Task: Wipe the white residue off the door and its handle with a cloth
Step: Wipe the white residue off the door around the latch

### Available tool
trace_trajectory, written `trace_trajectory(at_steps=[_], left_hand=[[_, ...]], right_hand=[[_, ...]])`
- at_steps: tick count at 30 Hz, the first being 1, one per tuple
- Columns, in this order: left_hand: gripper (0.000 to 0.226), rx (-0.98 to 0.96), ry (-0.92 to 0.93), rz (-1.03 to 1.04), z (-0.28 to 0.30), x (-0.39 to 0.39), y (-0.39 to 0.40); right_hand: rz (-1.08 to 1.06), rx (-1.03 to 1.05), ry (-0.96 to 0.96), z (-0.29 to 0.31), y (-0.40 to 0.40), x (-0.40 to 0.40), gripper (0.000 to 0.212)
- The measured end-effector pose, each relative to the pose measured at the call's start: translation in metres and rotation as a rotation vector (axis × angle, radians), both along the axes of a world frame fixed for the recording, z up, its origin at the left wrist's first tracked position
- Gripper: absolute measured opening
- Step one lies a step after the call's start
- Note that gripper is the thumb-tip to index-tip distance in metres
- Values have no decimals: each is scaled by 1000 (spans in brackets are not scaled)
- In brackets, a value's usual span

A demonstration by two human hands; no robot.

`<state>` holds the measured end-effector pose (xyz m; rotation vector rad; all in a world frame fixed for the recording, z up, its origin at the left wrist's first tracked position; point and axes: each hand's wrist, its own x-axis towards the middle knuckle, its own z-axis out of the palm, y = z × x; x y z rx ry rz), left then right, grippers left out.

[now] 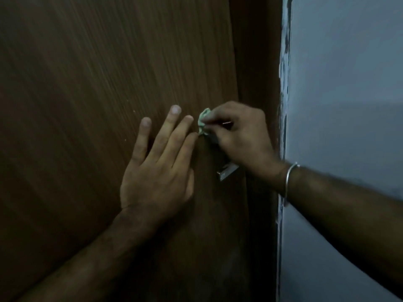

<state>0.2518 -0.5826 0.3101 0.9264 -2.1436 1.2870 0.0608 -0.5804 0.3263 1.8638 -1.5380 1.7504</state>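
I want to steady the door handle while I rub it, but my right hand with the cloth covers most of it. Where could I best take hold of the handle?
Probably its lower end: the door handle shows bare metal only below the right hand, which bunches the green cloth over the upper part. Come from below and the left with the left hand, now flat on the door.

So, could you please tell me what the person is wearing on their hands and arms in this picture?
Both forearms are bare, with no sleeves in view, and neither the left hand nor the right hand is gloved. The one thing worn is a thin, plain silver-coloured metal bangle, round the right wrist. No rings or watch show.
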Motion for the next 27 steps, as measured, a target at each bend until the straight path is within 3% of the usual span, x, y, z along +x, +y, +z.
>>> trace_trajectory(at_steps=[3,7,16,19,23,27], left_hand=[[54,69,-39,15,5,0,3],[58,142,-72,19,9,1,7],[62,200,-117,61,13,-2,8],[62,189,-135,51,13,-1,8],[64,191,-169,24,16,0,10],[67,197,-172,10,18,2,11]], right_hand=[[-95,1,-160,3,0,-6,19],[-113,70,-20,2,4,-10,20],[-160,199,-23,11,3,-18,19],[-47,194,125,1,7,-2,17],[-104,151,-33,-14,9,12,15],[-62,116,-22,-24,10,26,15]])
